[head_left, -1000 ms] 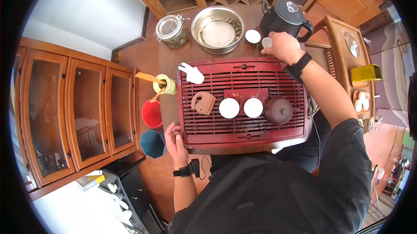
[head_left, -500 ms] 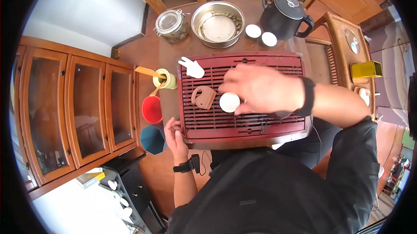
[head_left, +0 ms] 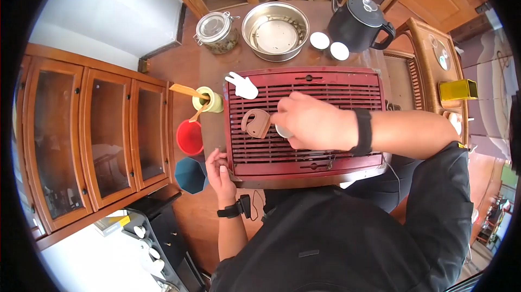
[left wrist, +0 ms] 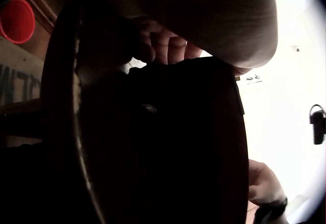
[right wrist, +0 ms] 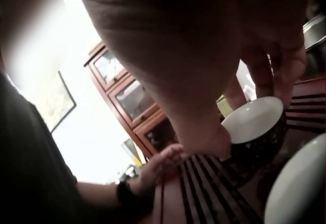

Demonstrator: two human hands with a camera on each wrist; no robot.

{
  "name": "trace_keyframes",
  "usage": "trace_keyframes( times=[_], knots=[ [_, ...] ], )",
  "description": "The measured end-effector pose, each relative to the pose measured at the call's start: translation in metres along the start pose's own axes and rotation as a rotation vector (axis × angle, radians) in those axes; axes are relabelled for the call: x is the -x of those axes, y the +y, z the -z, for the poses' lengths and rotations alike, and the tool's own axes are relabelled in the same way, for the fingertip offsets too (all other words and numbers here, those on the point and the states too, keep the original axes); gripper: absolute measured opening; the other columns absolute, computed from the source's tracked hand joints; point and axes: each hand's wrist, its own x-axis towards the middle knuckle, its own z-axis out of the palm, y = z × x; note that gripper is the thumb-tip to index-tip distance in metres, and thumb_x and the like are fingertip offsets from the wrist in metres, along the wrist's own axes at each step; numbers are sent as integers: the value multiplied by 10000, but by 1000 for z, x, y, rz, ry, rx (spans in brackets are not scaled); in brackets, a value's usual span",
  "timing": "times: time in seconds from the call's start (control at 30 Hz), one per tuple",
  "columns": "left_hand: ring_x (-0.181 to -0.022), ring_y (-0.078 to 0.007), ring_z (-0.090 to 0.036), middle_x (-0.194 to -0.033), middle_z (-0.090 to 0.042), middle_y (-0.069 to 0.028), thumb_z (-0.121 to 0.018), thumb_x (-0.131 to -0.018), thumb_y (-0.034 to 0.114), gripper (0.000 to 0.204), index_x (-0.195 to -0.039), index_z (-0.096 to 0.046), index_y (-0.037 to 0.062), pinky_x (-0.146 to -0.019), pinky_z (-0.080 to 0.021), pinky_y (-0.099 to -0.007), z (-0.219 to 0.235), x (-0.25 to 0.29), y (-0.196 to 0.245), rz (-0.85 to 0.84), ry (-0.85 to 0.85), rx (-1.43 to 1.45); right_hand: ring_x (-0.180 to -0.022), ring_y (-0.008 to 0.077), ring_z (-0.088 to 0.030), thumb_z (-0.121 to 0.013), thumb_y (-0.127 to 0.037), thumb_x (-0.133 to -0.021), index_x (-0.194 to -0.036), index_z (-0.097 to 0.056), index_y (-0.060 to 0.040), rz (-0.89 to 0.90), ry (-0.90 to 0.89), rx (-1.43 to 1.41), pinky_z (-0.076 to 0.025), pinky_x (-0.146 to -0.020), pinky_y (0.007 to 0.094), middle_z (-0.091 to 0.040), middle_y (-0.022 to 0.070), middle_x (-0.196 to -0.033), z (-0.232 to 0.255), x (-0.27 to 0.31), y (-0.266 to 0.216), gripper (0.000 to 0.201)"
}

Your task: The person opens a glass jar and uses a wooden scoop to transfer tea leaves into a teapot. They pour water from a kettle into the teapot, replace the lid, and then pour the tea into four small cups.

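Note:
My right hand (head_left: 315,124) is low over the red slatted tea tray (head_left: 304,170), with its thumb and fingertips pinching the rim of a small teacup (right wrist: 254,119). The cup is white inside and dark and patterned outside. Another cup (right wrist: 300,188) stands close by in the right wrist view; in the head view the hand hides it. Also covered by the hand and forearm there is the dark teapot. My left hand (head_left: 220,175) rests with relaxed fingers at the tray's near left corner and holds nothing. A brown clay figure (head_left: 256,124) sits just left of the pinched cup.
Behind the tray stand a glass jar (head_left: 217,34), a steel bowl (head_left: 275,53), two small cups (head_left: 340,51) and a black kettle (head_left: 355,26). A white hand-shaped figure (head_left: 245,87) lies on the tray. To the left are a pale green tool holder (head_left: 215,103) and a red container (head_left: 189,136).
My right hand has let go of a small cup beside the kettle and come forward over the tray, onto the left of its two cups. The left hand stays put.

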Motion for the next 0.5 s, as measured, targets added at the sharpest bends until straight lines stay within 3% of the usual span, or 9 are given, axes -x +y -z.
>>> trace_keyframes(
  times=[0.1,0.3,0.37,0.5],
  knots=[
    [-816,-102,-509,-1140,-606,-85,-544,-1028,272,462,-1377,-494,-26,-750,-439,-244,1,1,-2,4,8,32,-1040,382,-604,-775,-149,-728,-1133,-645,-46,-53,132,-93,-508,-932,452,-624,168,-1054,28,2,14,438],
    [-820,-108,-514,-1140,-602,-88,-539,-1022,248,460,-1384,-485,-29,-753,-441,-250,-1,-1,1,-11,2,26,-1056,415,-645,-755,-168,-761,-1200,-652,-5,-442,303,-124,-528,-943,438,-661,236,-1109,43,8,83,480],
    [-827,-109,-516,-1142,-600,-90,-536,-1018,232,458,-1389,-479,-30,-758,-442,-252,0,-1,2,-9,-4,21,-1066,414,-645,-757,-180,-762,-1199,-651,18,-436,421,-95,-523,-953,434,-658,238,-1109,30,6,107,491],
    [-834,-108,-514,-1154,-595,-86,-530,-1015,208,456,-1398,-467,-31,-769,-441,-253,0,-1,3,0,-12,46,-1050,415,-647,-756,-191,-766,-1198,-647,35,-421,416,-48,-518,-960,432,-655,250,-1116,16,-1,131,500]
  ],
)
